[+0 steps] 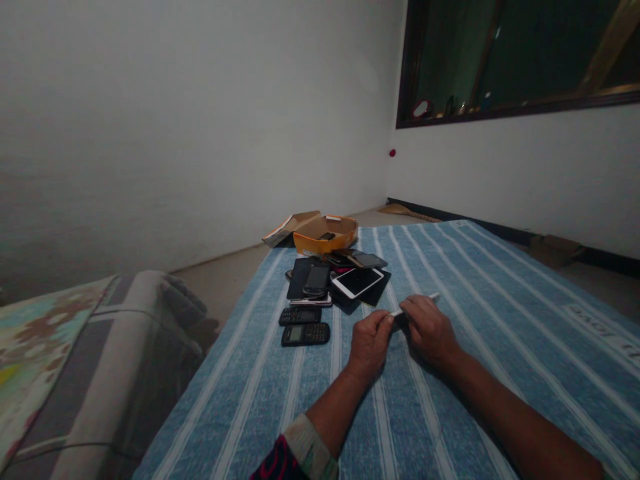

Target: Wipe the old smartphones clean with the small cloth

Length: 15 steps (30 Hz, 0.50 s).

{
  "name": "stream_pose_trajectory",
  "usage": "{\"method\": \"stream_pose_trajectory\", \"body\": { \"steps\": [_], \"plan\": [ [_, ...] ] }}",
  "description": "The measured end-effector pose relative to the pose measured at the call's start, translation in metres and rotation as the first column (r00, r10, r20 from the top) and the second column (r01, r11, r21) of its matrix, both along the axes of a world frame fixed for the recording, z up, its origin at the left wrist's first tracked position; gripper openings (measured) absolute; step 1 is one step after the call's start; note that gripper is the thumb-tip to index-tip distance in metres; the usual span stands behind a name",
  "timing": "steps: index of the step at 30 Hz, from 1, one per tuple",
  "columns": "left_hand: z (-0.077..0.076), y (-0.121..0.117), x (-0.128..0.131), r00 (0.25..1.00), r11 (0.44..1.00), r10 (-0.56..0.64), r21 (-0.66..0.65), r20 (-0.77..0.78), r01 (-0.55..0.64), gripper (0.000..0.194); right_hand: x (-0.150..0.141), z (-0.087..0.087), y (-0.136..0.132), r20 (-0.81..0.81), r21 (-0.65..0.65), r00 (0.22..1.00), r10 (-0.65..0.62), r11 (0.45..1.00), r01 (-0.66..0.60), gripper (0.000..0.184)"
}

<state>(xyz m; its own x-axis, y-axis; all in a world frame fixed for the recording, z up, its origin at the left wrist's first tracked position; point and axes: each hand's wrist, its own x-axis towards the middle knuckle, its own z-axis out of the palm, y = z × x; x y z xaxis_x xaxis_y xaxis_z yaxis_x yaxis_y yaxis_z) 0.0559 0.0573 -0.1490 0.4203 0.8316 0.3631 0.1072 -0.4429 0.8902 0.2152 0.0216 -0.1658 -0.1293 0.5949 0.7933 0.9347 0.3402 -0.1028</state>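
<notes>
Both my hands are closed on a thin, white-edged smartphone [436,295], held low over the striped cloth and seen almost edge-on. My left hand [371,340] pinches its left end. My right hand [429,327] wraps over its middle and right part, hiding most of it. To the left of my hands lie two black keypad phones [305,334], one behind the other. Beyond them is a loose pile of phones, with a white smartphone [357,283] and a black phone [317,278] on top.
An open orange cardboard box [320,247] with a small dark item inside stands behind the pile, its flap to the left. Blue striped cloth [240,407] covers the surface under everything. At left is another cloth-covered piece of furniture [125,373]. Walls and a dark window lie beyond.
</notes>
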Motion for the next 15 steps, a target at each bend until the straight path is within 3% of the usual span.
{"method": "stream_pose_trajectory", "body": {
  "steps": [15],
  "plan": [
    [-0.0005, -0.0008, 0.0000, 1.000, 1.000, 0.001, 0.021, -0.024, 0.000, 0.029, 0.0005, -0.0008, -0.0054, -0.041, -0.032, 0.999, 0.000, 0.999, -0.001, 0.027]
  ]
}}
